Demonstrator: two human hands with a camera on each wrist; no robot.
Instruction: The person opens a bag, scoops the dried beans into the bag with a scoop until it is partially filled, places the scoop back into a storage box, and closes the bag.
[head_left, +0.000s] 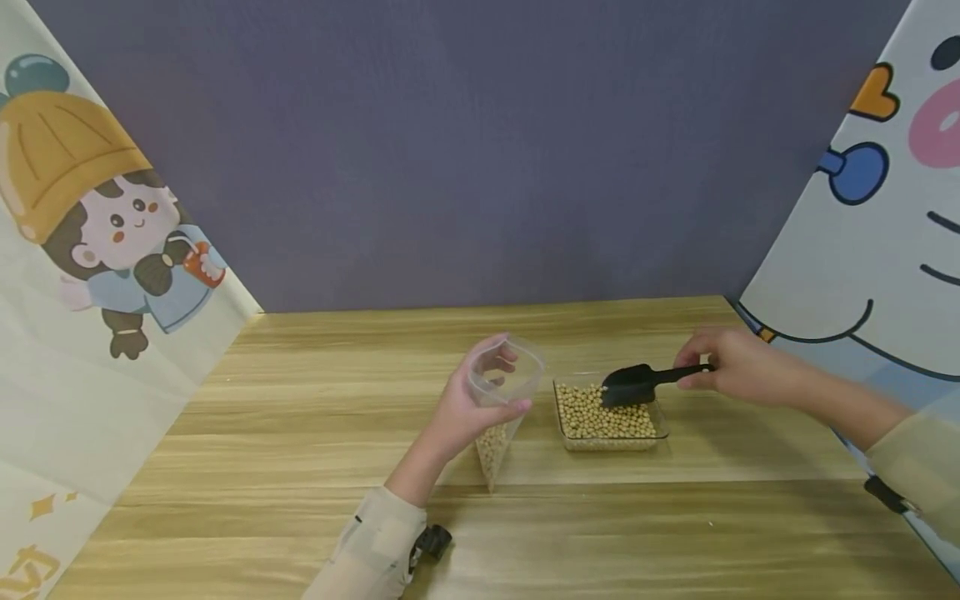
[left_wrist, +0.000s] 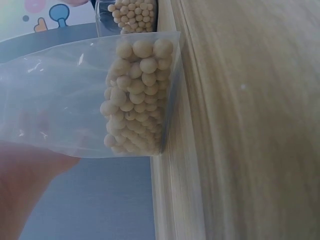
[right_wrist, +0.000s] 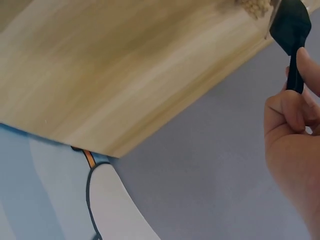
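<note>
My left hand grips a clear plastic bag near its wide, open mouth. Round tan beans fill the lower part of the bag, which stands upright close over the table in the left wrist view. To the right, my right hand pinches the handle of a black scoop between thumb and fingers. The scoop's blade dips in among the beans of a clear rectangular container. In the right wrist view the scoop shows from its back, its load hidden.
A wood-grain table lies under everything. Behind it rises a plain grey-blue wall. Cartoon-printed panels close in the left and right sides. A dark clip-like device is on the left sleeve.
</note>
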